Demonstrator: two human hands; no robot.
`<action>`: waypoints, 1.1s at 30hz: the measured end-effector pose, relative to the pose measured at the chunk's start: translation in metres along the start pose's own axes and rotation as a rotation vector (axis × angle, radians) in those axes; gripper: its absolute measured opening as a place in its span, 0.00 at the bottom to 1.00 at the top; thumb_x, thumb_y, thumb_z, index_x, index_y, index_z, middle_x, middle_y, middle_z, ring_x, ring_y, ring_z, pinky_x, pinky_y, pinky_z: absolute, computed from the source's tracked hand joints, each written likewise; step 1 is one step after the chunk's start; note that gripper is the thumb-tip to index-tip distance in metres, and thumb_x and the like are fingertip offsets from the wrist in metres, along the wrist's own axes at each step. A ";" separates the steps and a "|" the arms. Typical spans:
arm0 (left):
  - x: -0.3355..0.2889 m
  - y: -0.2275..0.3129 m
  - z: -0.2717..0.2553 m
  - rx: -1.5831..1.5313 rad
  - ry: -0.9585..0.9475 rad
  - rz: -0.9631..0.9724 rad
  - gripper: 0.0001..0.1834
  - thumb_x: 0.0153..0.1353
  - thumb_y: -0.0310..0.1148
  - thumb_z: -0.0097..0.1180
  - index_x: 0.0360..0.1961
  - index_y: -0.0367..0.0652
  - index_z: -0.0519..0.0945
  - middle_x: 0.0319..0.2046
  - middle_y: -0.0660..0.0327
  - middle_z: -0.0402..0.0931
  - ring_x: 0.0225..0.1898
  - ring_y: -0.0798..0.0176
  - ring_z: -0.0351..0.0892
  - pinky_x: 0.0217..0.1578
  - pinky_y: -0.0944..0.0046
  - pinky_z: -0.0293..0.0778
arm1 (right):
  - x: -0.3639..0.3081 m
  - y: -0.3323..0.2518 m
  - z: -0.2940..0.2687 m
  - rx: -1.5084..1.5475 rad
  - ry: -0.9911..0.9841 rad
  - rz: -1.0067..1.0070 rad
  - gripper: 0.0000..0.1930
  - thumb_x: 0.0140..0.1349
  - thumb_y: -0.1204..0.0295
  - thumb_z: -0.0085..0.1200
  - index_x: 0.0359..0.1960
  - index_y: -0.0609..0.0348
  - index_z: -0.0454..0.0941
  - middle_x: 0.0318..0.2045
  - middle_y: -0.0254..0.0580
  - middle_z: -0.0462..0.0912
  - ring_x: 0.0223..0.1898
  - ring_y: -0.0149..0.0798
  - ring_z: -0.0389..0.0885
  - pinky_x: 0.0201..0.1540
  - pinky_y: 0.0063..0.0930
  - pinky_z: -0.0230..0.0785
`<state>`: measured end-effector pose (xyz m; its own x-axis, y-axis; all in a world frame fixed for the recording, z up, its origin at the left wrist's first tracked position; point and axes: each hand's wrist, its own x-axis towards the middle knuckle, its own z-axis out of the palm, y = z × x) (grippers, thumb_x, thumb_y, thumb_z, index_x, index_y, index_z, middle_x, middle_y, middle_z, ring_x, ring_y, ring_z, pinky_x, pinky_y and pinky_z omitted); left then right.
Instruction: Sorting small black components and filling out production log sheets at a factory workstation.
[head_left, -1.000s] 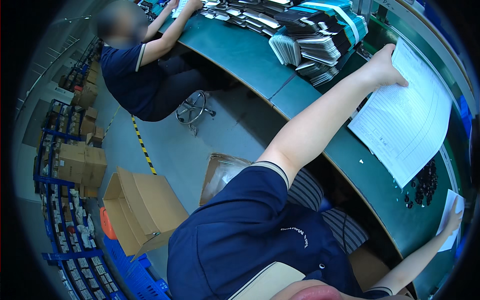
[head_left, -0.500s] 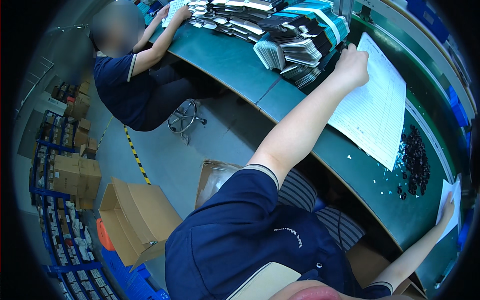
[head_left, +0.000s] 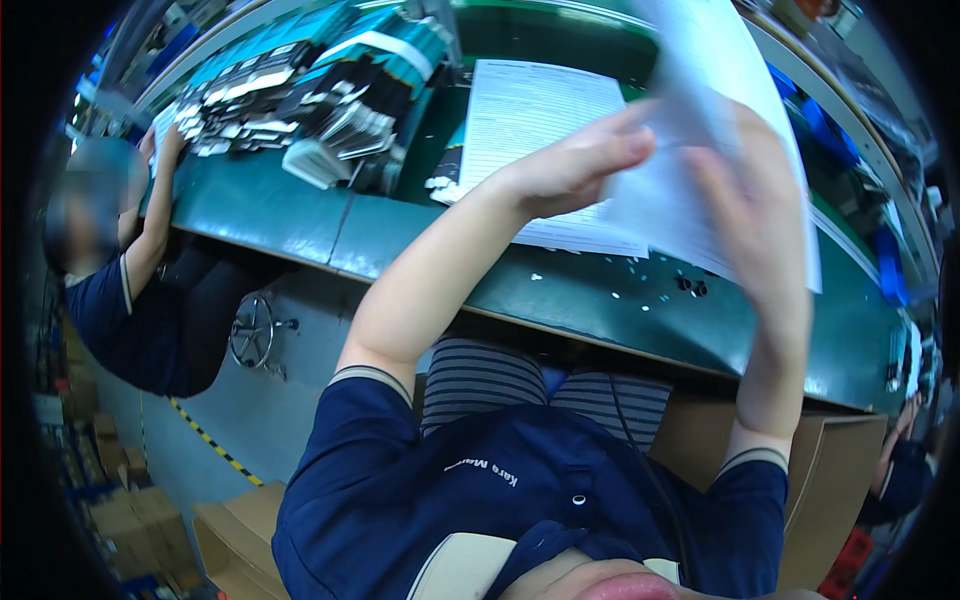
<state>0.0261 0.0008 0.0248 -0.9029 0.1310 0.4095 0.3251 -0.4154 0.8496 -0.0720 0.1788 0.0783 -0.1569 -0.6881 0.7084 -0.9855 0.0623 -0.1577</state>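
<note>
My right hand (head_left: 765, 220), smeared by motion, grips white paper sheets (head_left: 665, 205) raised above the bench. Their upper part is blurred, and I cannot tell how many there are. Close to their left edge is my left hand (head_left: 575, 165), its fingers stretched toward the paper and apart; whether they touch it is unclear. Beneath my left hand, a printed lined form (head_left: 540, 110) lies flat on the green bench. A few small black parts (head_left: 692, 287) and white specks show below the raised paper.
Banded bundles of flat teal-and-black pieces (head_left: 375, 60) stand on the bench at the back left. A co-worker (head_left: 140, 290) sits at the far left; another person's arm (head_left: 890, 455) shows at the right. A cardboard box (head_left: 835, 490) stands below the bench's front edge.
My view has swung right. My left hand has left the bundles and come to the middle. My right hand has brought white paper up from the right, covering most of the black parts.
</note>
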 end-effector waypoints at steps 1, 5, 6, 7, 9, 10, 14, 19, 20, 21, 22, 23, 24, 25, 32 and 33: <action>-0.004 0.002 0.001 0.080 0.148 -0.006 0.45 0.57 0.51 0.60 0.67 0.39 0.53 0.60 0.52 0.62 0.61 0.57 0.64 0.58 0.58 0.65 | 0.005 -0.011 0.019 -0.173 -0.026 -0.062 0.26 0.58 0.57 0.57 0.53 0.62 0.73 0.51 0.55 0.75 0.55 0.56 0.71 0.60 0.44 0.59; 0.003 0.007 -0.018 0.025 0.407 0.065 0.24 0.59 0.39 0.60 0.54 0.41 0.72 0.47 0.56 0.76 0.51 0.59 0.75 0.50 0.59 0.72 | 0.008 -0.003 0.048 -0.206 -0.088 -0.028 0.37 0.54 0.48 0.58 0.61 0.56 0.66 0.62 0.58 0.63 0.63 0.57 0.61 0.65 0.47 0.52; 0.003 0.010 -0.025 0.153 0.451 0.058 0.22 0.59 0.39 0.61 0.51 0.41 0.74 0.44 0.56 0.78 0.50 0.61 0.75 0.49 0.59 0.72 | 0.007 0.008 0.049 -0.149 -0.044 -0.022 0.37 0.54 0.48 0.59 0.61 0.56 0.66 0.62 0.59 0.63 0.63 0.57 0.60 0.65 0.47 0.52; 0.003 0.012 -0.032 0.282 0.462 0.085 0.20 0.58 0.39 0.61 0.49 0.42 0.76 0.41 0.57 0.79 0.49 0.62 0.76 0.48 0.58 0.73 | 0.004 0.021 0.048 -0.101 -0.029 0.043 0.38 0.53 0.48 0.60 0.61 0.56 0.66 0.62 0.59 0.62 0.64 0.58 0.59 0.65 0.47 0.52; 0.003 0.014 -0.043 0.635 0.615 0.136 0.15 0.60 0.36 0.58 0.46 0.39 0.79 0.39 0.57 0.80 0.43 0.67 0.78 0.45 0.66 0.74 | 0.001 0.050 0.048 -0.270 0.182 0.054 0.36 0.57 0.54 0.59 0.64 0.57 0.62 0.65 0.56 0.58 0.66 0.52 0.56 0.66 0.43 0.50; 0.007 0.015 -0.048 0.604 0.582 0.239 0.15 0.59 0.36 0.60 0.45 0.40 0.80 0.38 0.56 0.81 0.45 0.63 0.78 0.47 0.60 0.73 | -0.002 0.063 0.049 -0.125 0.260 0.216 0.37 0.58 0.54 0.59 0.64 0.60 0.60 0.64 0.56 0.59 0.65 0.50 0.58 0.65 0.42 0.51; 0.004 0.023 -0.055 0.271 0.595 0.077 0.15 0.59 0.27 0.58 0.47 0.37 0.76 0.39 0.62 0.78 0.40 0.68 0.77 0.44 0.68 0.71 | -0.016 0.108 0.052 0.906 0.294 0.854 0.39 0.58 0.53 0.60 0.64 0.64 0.58 0.60 0.49 0.67 0.62 0.45 0.65 0.61 0.41 0.59; 0.006 0.020 -0.052 0.191 0.585 0.019 0.14 0.61 0.29 0.55 0.47 0.34 0.75 0.38 0.59 0.79 0.40 0.65 0.78 0.43 0.66 0.74 | -0.040 0.134 0.057 1.210 0.120 0.782 0.13 0.61 0.67 0.58 0.45 0.58 0.77 0.39 0.35 0.82 0.44 0.28 0.77 0.48 0.27 0.67; 0.008 0.018 -0.053 0.170 0.556 0.029 0.13 0.63 0.29 0.53 0.46 0.33 0.76 0.38 0.58 0.79 0.38 0.65 0.79 0.41 0.67 0.75 | -0.043 0.137 0.058 1.166 0.156 0.766 0.10 0.61 0.68 0.58 0.41 0.57 0.79 0.36 0.33 0.82 0.42 0.28 0.77 0.47 0.27 0.67; 0.011 0.016 -0.055 0.170 0.549 0.017 0.13 0.63 0.29 0.53 0.46 0.33 0.76 0.38 0.58 0.79 0.38 0.65 0.79 0.41 0.67 0.75 | -0.044 0.139 0.059 1.170 0.173 0.779 0.10 0.61 0.68 0.58 0.41 0.57 0.79 0.36 0.33 0.82 0.42 0.28 0.77 0.47 0.27 0.67; 0.014 0.013 -0.057 0.114 0.283 0.175 0.13 0.63 0.30 0.53 0.45 0.33 0.75 0.38 0.58 0.79 0.37 0.65 0.79 0.41 0.67 0.75 | -0.046 0.141 0.059 1.140 0.184 0.784 0.10 0.61 0.68 0.57 0.41 0.57 0.79 0.37 0.32 0.82 0.41 0.26 0.77 0.47 0.26 0.67; 0.011 0.012 -0.059 0.135 0.414 0.102 0.12 0.62 0.27 0.52 0.46 0.33 0.75 0.38 0.58 0.78 0.38 0.65 0.79 0.42 0.67 0.75 | -0.047 0.141 0.059 1.109 0.195 0.787 0.09 0.62 0.68 0.57 0.41 0.57 0.78 0.37 0.31 0.81 0.41 0.25 0.76 0.46 0.25 0.66; 0.007 0.011 -0.061 0.145 0.542 0.025 0.13 0.62 0.24 0.50 0.47 0.32 0.75 0.39 0.57 0.78 0.39 0.64 0.79 0.42 0.67 0.74 | -0.047 0.141 0.060 1.098 0.186 0.794 0.09 0.61 0.68 0.57 0.41 0.56 0.79 0.37 0.30 0.81 0.40 0.24 0.76 0.47 0.25 0.65; 0.007 0.008 -0.063 0.145 0.531 0.018 0.13 0.62 0.24 0.50 0.47 0.32 0.75 0.39 0.57 0.78 0.39 0.64 0.79 0.42 0.67 0.74 | -0.049 0.140 0.060 1.095 0.198 0.799 0.09 0.61 0.68 0.57 0.41 0.56 0.79 0.37 0.30 0.81 0.40 0.24 0.76 0.47 0.25 0.65; 0.006 0.005 -0.065 0.518 0.738 -0.045 0.13 0.62 0.31 0.56 0.44 0.34 0.80 0.38 0.55 0.81 0.42 0.62 0.79 0.47 0.61 0.72 | -0.046 0.128 0.063 0.981 0.174 0.827 0.10 0.61 0.66 0.58 0.40 0.57 0.80 0.34 0.34 0.82 0.41 0.28 0.77 0.48 0.28 0.66; 0.006 0.005 -0.064 0.503 0.735 -0.054 0.13 0.62 0.31 0.56 0.44 0.34 0.80 0.37 0.55 0.81 0.42 0.62 0.79 0.47 0.62 0.72 | -0.045 0.127 0.063 0.998 0.183 0.809 0.10 0.61 0.66 0.58 0.40 0.57 0.80 0.34 0.34 0.82 0.41 0.28 0.77 0.48 0.28 0.66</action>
<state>0.0043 -0.0584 0.0104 -0.8167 -0.5430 0.1954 0.2062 0.0416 0.9776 -0.1857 0.1721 -0.0175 -0.7661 -0.5953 0.2424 -0.1468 -0.2051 -0.9677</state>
